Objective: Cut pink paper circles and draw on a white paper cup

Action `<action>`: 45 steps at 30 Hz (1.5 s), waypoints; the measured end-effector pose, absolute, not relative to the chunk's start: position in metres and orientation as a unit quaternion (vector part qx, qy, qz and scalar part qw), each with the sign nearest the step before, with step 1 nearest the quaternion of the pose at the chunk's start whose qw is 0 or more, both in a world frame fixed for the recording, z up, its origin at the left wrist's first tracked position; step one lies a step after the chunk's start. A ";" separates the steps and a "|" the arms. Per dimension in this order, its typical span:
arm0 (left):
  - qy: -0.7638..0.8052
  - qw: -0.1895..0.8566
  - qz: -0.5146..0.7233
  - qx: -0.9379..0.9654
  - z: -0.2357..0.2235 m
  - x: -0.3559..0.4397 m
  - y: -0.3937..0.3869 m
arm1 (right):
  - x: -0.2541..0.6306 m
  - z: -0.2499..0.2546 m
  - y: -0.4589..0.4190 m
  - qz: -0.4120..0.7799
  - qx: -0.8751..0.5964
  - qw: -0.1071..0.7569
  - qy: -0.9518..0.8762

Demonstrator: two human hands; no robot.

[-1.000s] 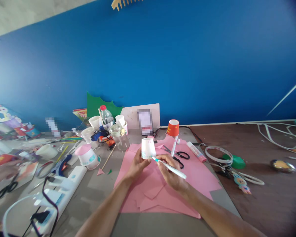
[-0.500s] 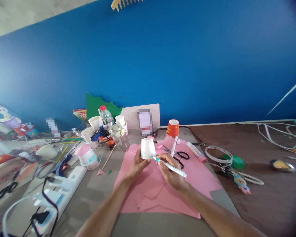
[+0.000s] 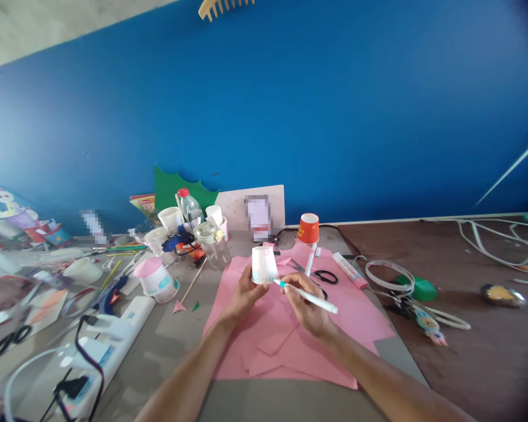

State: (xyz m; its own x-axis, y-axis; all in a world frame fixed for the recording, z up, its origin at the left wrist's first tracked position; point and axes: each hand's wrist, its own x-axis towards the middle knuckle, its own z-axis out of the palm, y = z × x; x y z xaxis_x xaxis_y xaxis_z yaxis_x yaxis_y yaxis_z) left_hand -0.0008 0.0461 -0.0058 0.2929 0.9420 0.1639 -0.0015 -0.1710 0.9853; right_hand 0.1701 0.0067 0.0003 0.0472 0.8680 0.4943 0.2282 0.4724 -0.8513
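Upside down in my left hand (image 3: 245, 295) is a white paper cup (image 3: 264, 262), gripped low on its left side. Pink and teal drawings show on the cup wall, with teal marks along its lower rim. My right hand (image 3: 307, 305) is closed round a white marker pen (image 3: 311, 298) with a teal end, whose tip touches or nearly touches the cup's lower right side. Beneath both hands lie sheets of pink paper (image 3: 286, 351). Black-handled scissors (image 3: 326, 276) rest on the paper just beyond my right hand, partly hidden by it.
A red paper cup (image 3: 309, 228), a pen cap and a glue stick (image 3: 350, 271) are behind and right. To the left stand a pink-topped cup (image 3: 155, 280), a glass jar (image 3: 213, 243) and a power strip (image 3: 123, 328). Another person's hand (image 3: 2, 293) is at far left.
The marker and my right hand have shifted slightly right along the cup's lower rim. My left hand and the cup stay nearly still. The other person's hand at far left has moved.
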 end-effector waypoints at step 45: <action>0.368 0.536 0.460 0.605 -0.007 -0.001 0.047 | 0.168 -0.002 0.008 0.294 -0.434 0.585 -0.619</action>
